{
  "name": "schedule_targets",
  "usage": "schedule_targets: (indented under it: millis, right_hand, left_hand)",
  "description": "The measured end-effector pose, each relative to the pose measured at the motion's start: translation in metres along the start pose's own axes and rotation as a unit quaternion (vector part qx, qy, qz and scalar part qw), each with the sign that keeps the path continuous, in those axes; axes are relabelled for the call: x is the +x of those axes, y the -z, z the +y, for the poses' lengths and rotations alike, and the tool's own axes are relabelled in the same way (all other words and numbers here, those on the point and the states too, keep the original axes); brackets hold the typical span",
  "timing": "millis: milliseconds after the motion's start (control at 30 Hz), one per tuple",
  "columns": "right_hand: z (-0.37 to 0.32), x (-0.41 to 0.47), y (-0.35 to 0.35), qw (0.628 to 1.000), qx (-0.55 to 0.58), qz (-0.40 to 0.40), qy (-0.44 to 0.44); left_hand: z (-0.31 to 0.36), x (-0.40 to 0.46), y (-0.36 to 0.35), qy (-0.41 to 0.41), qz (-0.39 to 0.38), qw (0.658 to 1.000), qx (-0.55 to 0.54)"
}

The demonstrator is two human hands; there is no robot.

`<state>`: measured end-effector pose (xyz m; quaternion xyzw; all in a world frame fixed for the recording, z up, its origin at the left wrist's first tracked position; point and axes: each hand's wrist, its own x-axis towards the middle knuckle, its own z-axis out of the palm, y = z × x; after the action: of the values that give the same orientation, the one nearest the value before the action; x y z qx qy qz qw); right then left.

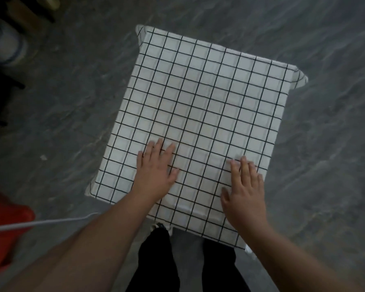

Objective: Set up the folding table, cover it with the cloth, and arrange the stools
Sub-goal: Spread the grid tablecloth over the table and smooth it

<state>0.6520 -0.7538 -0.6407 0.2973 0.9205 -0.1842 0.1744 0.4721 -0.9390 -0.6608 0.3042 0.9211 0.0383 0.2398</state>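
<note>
My left hand (156, 171) lies palm down with its fingers spread flat, holding nothing, pressed onto the cloth (198, 102); my right hand (246, 192) does the same at about three o'clock from it, fingers loosely fanned and flat on the fabric. Both sit near the six o'clock edge of the table. The cloth is white with a thin black grid, smooth and taut across the square top, which it hides completely, and it folds down over the edges, with small flaps sticking out at the eleven and two o'clock corners. Below the near edge I see dark trouser legs (156, 260). The floor (325, 165) is grey and mottled, like rough stone or concrete. At eight o'clock sits something red and plastic-looking (4, 218), crossed by a thin white cord (40, 223). Blurred dark shapes fill the ten o'clock corner.
</note>
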Motion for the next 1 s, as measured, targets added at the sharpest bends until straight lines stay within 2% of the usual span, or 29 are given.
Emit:
schedule_targets:
  millis: [100,233,433,633,900,1000]
  right_hand:
    - [-0.027,-0.016,-0.001,1.0,-0.003,0.002,0.027]
    - [-0.043,-0.041,-0.022,0.999,-0.017,-0.028,-0.019]
    - [-0.061,-0.063,-0.053,0.999,-0.034,-0.003,-0.041]
    - [-0.065,-0.07,-0.087,0.998,-0.058,0.002,-0.032]
    - [-0.046,-0.074,-0.111,0.995,-0.083,0.045,-0.034]
    - [-0.044,-0.074,-0.112,0.994,-0.093,0.045,-0.03]
  left_hand:
    - [-0.014,-0.008,0.008,-0.018,-0.034,0.999,0.018]
    - [-0.039,-0.028,0.013,-0.054,-0.079,0.995,0.042]
    - [-0.072,-0.055,-0.006,-0.121,-0.004,0.989,0.085]
    - [-0.094,-0.059,-0.037,-0.152,-0.027,0.979,0.133]
    - [-0.106,-0.056,-0.048,-0.165,0.005,0.972,0.168]
    - [-0.105,-0.057,-0.046,-0.162,-0.006,0.972,0.171]
